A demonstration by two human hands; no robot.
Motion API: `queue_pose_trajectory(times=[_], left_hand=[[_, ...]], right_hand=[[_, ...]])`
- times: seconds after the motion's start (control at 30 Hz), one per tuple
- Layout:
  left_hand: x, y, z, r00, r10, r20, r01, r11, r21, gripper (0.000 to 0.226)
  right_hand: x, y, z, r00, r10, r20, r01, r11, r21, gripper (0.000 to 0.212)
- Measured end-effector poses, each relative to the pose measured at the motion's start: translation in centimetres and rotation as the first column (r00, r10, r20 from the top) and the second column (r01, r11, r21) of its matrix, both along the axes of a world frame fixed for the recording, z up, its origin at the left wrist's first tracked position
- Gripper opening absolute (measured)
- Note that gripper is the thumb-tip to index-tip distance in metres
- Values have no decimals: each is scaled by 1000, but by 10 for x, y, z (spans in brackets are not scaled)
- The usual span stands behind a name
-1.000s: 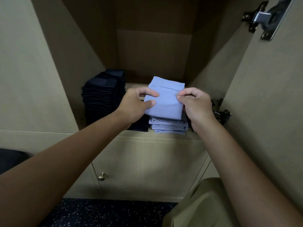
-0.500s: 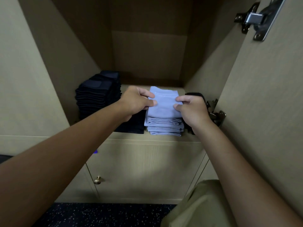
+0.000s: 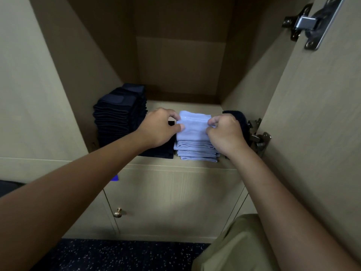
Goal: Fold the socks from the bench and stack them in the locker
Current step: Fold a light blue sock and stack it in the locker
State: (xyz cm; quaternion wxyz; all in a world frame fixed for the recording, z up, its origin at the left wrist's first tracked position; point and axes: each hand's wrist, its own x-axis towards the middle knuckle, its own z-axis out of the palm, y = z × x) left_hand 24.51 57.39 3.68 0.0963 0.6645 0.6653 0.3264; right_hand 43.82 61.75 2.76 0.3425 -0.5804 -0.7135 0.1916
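The folded socks [image 3: 195, 132] are plain light blue, and the stack beside them [image 3: 120, 114] is dark navy. The locker [image 3: 181, 65] is pale beige wood grain with a brass knob [image 3: 117, 212], and the floor [image 3: 121, 255] is dark blue with white speckles.

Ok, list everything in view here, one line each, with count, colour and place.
top sock: one, light blue, folded, on the light blue stack
light blue stack: one, middle of the locker shelf
dark stack: one tall pile, navy, shelf left
dark item: one, black, behind the right hand, unclear what
hinges: two, metal, on the open door at right
knob: one, brass, lower cupboard door
floor: dark, speckled
left hand: pinches top sock's left edge
right hand: pinches its right edge
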Motion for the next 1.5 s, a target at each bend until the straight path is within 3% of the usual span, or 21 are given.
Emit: queue_pose_trajectory(times=[0.1,0.2,0.33,0.57,0.73,0.83,0.97,1.2,1.4,1.5], left_hand=[[-6,-15,5,999,-28,-46,31,997,74,26],[-20,-40,6,994,-47,-95,60,989,138,20],[-50,-92,4,992,-34,-119,48,992,121,18],[-109,-193,-4,981,80,-178,-81,997,0,15],[-160,-265,-11,947,235,-220,-265,957,-117,15],[-191,-313,-10,906,331,-266,-377,915,-144,29],[-227,-382,-5,843,481,-241,-530,820,-216,10],[-266,-503,-6,625,750,-217,-780,592,-202,7],[-278,-584,-19,489,840,-236,-869,443,-222,11],[-281,-610,-23,474,832,-288,-876,414,-248,34]], right_hand=[[-3,-11,7,1000,16,1,-16,992,125,30],[-12,-30,17,991,95,-96,-78,982,173,27],[-43,-61,25,943,321,-84,-302,935,186,21],[-111,-110,17,733,676,76,-679,721,140,16],[-160,-140,8,576,813,88,-817,575,37,22],[-195,-158,5,509,856,94,-860,509,29,24],[-245,-191,-3,401,908,118,-915,403,6,24],[-318,-268,-24,192,969,158,-978,203,-53,27],[-366,-311,-35,78,973,215,-988,104,-112,24],[-383,-322,-40,54,973,225,-988,85,-129,25]])
